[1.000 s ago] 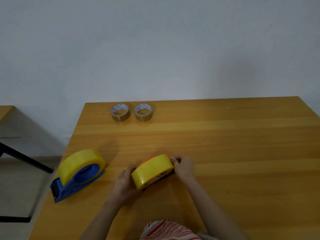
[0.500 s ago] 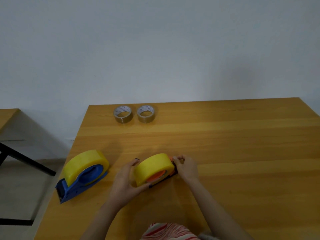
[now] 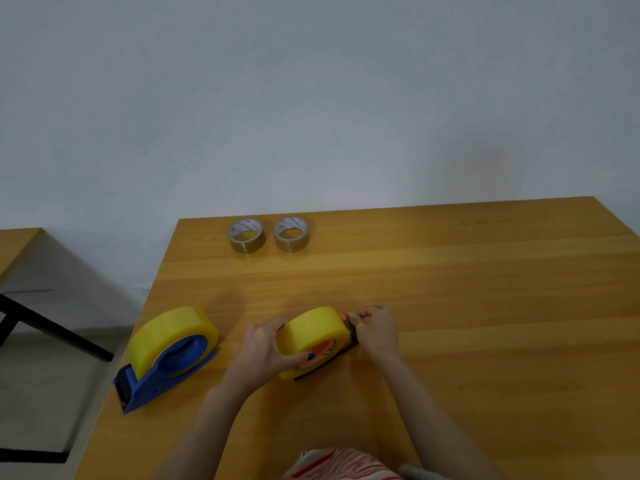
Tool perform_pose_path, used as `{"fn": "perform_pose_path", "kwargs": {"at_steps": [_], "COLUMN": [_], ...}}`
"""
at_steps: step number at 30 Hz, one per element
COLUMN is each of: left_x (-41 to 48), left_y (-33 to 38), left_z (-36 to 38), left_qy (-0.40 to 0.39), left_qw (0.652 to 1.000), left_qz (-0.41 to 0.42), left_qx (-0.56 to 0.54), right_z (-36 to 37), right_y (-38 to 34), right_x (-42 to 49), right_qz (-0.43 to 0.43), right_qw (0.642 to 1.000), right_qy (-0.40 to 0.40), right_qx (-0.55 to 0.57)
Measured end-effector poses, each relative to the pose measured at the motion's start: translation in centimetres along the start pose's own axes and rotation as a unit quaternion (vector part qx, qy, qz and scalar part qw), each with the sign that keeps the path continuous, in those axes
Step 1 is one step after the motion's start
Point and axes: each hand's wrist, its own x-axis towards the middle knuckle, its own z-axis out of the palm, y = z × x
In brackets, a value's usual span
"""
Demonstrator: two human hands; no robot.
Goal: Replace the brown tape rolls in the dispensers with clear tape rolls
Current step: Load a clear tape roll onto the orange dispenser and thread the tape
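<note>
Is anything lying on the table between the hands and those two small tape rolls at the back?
Nothing visible. Bare wood lies between the left hand, the right hand and the two small rolls. The blue dispenser sits off to the left.

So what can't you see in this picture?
- Head view: most of the orange dispenser, hidden by its yellow roll and both hands.
- Tape end: right hand covers it.
- Print on the two small rolls: too small.
- Blue dispenser cutter: blurred.
</note>
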Motion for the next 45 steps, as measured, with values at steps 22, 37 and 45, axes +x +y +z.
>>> {"fn": "perform_pose_path", "kwargs": {"at_steps": [22, 37, 45], "left_x": [-0.5, -0.7, -1.2], "left_y": [1.2, 0.7, 0.3], "left_z": [-0.8, 0.3, 1.9], "left_qy": [-0.020, 0.016, 0.069], "left_qw": [0.998, 0.976, 0.987], "left_qz": [-0.023, 0.105, 0.074], "left_qx": [-0.052, 0.189, 0.125], "right_z": [-3.0, -0.3, -1.1], "right_y": [-0.7, 2.2, 3.1], "right_x": [1.0, 0.6, 0.7], "right_qz": [-0.063, -0.008, -0.010], "right_qw": [0.992, 0.999, 1.000], "right_qy": [-0.045, -0.043, -0.016], "right_qx": [0.101, -0.023, -0.019]}}
